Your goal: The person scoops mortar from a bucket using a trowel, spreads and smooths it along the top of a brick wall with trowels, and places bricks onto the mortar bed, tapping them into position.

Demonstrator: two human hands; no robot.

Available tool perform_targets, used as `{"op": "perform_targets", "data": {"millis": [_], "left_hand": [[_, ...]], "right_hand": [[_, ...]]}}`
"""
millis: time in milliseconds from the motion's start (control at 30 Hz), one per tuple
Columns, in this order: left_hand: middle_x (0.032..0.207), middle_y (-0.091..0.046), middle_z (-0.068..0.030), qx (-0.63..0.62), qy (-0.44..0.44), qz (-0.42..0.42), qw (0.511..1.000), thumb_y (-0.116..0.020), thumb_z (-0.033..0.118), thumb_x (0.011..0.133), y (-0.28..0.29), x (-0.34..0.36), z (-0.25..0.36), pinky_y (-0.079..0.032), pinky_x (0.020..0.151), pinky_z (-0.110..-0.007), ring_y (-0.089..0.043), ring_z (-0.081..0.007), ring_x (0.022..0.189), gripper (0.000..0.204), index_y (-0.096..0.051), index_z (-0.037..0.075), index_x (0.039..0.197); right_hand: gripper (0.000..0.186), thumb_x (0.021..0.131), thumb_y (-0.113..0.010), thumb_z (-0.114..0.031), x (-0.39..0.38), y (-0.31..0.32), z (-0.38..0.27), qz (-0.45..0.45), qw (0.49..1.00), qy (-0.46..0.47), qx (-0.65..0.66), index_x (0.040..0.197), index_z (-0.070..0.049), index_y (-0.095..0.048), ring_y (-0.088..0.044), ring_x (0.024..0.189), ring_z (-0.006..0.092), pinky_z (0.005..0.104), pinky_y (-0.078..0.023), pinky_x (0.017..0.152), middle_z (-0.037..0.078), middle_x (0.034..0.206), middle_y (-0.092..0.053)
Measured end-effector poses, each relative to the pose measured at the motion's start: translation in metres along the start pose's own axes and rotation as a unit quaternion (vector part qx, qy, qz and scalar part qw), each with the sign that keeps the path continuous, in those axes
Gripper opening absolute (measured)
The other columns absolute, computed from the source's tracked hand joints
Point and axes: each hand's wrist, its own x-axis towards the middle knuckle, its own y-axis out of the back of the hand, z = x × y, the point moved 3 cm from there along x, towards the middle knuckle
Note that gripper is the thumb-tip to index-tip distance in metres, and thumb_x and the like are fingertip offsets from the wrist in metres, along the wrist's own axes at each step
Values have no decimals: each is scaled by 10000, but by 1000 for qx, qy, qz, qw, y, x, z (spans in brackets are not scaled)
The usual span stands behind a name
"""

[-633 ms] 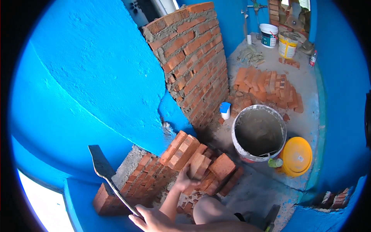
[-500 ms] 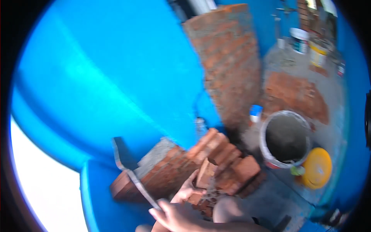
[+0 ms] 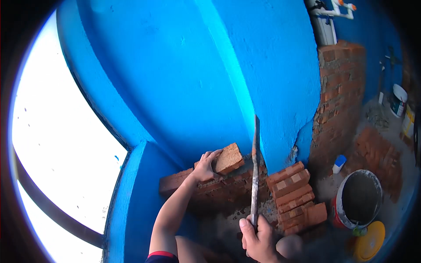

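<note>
My left hand [image 3: 205,167] is closed round one end of a brick [image 3: 229,158] at the top of a low brick wall [image 3: 237,185]. Whether the brick bears fully on the wall, I cannot tell. Nearer to me, my right hand [image 3: 259,240] grips a trowel [image 3: 255,175], its shaft pointing up and away and its blade seen nearly edge-on. Right of the low wall lies a stack of loose bricks [image 3: 296,193], which neither hand touches.
A bucket of grey mortar [image 3: 360,199] stands at the right, beside a yellow lid [image 3: 370,241] and a blue-and-white container [image 3: 339,164]. Behind rises a taller brick wall [image 3: 340,96]. A blue wall [image 3: 175,79] closes off the far side; my knees show below.
My left hand has carried a brick from the stack over to the low wall's top. My right hand still holds the trowel, now pointing more upright. The view has swung left.
</note>
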Motion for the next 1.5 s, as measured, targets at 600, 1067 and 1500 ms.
{"op": "perform_targets", "data": {"millis": [600,1067,1500], "left_hand": [[1386,-382,-164,20,-8,-121,992,-917,300,493,-37,9,-79,-286,1122,-464,-328,-379,1296,1151,-323,209,1475],[1527,-272,-152,-14,99,-171,980,-874,369,529,-10,-25,-127,-150,1184,-470,-228,-361,1405,1207,-227,90,1508],[1545,-242,-171,-18,92,-162,982,-850,472,563,-7,-32,-138,-40,1192,-481,-146,-336,1454,1188,-227,139,1518]], "right_hand": [[200,967,-564,-239,17,-24,24,-57,994,-96,-4,860,-71,-539,-483,408,146,307,-373,390,19,545,-502],[169,956,-520,-187,21,-22,27,-76,965,-247,39,907,-26,-533,-456,413,90,224,-349,388,20,610,-480],[542,961,-524,-165,43,-47,52,-144,961,-208,-115,1462,-93,-330,-528,503,112,297,-492,509,60,660,-542]]}}
